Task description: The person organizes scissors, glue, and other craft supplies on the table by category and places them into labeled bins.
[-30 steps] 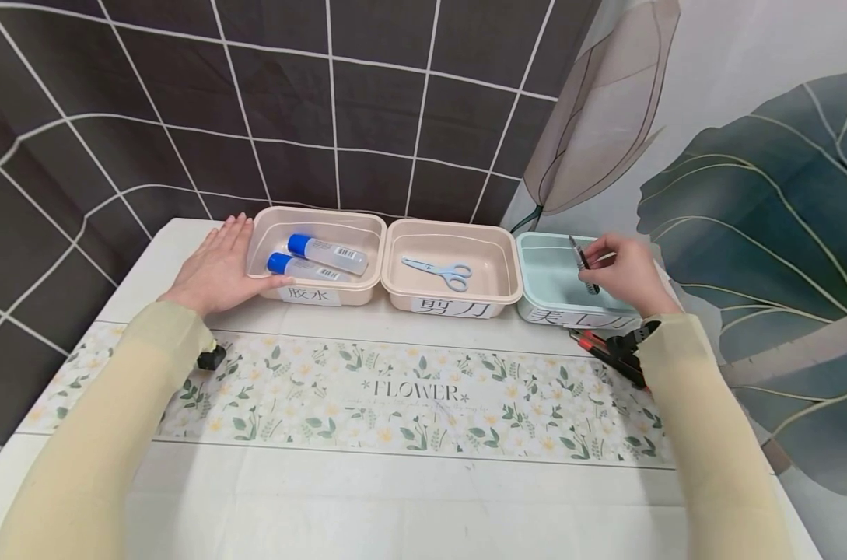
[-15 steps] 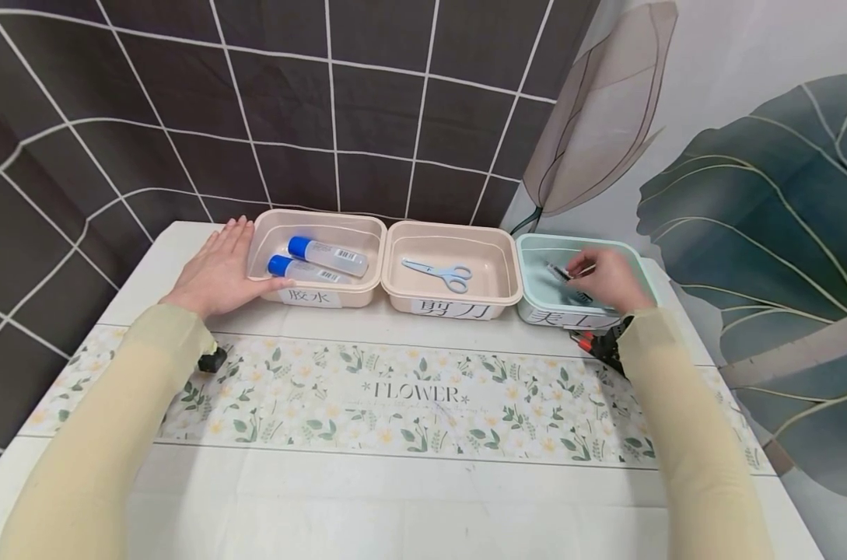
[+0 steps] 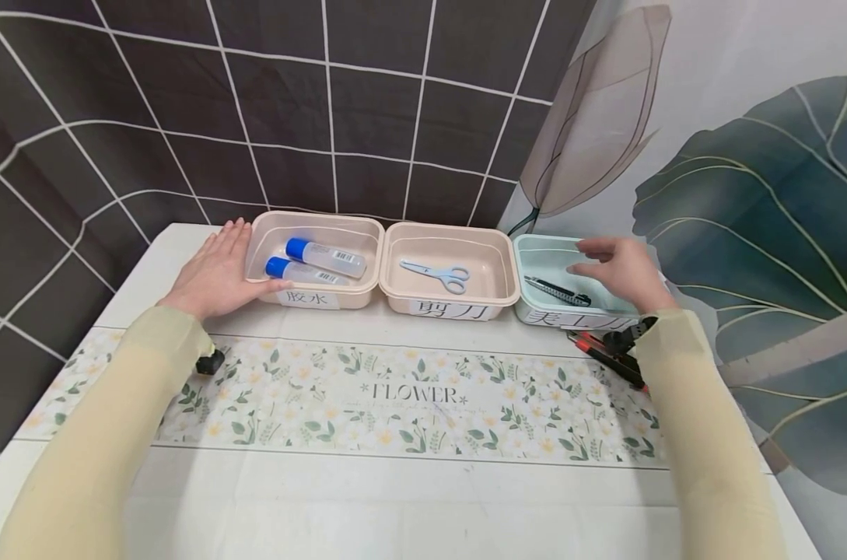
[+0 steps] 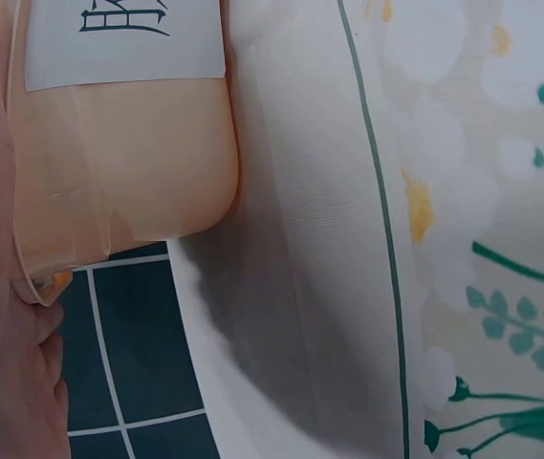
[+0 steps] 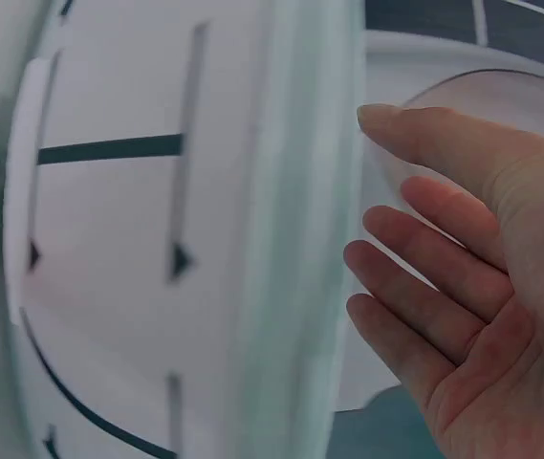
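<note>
My left hand lies along the left side of a pink bin, fingers straight and thumb on its front rim. Two clear glue bottles with blue caps lie in that bin. My right hand is over the right part of a mint-green bin, thumb and fingers spread apart and holding nothing. In the right wrist view the hand's fingers are slightly bent beside the bin's rim. A black and grey utility knife lies inside the green bin, left of this hand.
Between the two bins stands another pink bin holding light-blue scissors. Red and black utility knives lie before the green bin, partly behind my right wrist. A flowered band crosses the white table; dark tiled cloth hangs behind.
My right hand has lowered the grey utility knife into the green bin, let go of it, and drawn back up and to the right. The left hand has stayed in place.
</note>
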`<state>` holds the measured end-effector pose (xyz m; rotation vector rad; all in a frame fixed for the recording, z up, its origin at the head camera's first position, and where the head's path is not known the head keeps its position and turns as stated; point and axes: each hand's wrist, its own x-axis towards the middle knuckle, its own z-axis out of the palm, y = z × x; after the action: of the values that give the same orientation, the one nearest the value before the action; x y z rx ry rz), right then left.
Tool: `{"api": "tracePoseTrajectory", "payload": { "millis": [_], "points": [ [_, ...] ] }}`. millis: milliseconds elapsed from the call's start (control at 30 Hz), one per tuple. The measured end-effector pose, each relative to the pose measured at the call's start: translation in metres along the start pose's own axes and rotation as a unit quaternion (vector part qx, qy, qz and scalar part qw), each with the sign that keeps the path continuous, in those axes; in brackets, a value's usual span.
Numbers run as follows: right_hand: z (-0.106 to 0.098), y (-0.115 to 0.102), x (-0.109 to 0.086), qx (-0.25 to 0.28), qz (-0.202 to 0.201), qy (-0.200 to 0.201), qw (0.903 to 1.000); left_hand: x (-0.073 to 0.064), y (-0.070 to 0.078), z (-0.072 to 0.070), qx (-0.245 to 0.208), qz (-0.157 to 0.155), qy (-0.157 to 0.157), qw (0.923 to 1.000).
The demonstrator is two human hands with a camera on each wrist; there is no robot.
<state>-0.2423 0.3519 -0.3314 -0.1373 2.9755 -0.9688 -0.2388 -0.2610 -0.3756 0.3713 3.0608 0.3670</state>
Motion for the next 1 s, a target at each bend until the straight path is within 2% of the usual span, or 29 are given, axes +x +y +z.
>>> {"api": "tracePoseTrajectory", "payload": {
  "millis": [267,500,1000],
  "points": [
    [-0.021,-0.019,-0.02,0.0,0.001,0.025,0.9997,0.0,-0.002,0.001,0.0,0.0,-0.003,1.0],
    [-0.031,-0.024,-0.032,-0.01,0.011,0.036,0.9993,0.0,-0.001,0.001,0.001,0.001,-0.003,1.0],
    [-0.026,-0.018,-0.068,-0.005,0.007,0.03,0.9995,0.0,-0.001,0.001,-0.003,0.001,-0.001,1.0]
  ]
}}
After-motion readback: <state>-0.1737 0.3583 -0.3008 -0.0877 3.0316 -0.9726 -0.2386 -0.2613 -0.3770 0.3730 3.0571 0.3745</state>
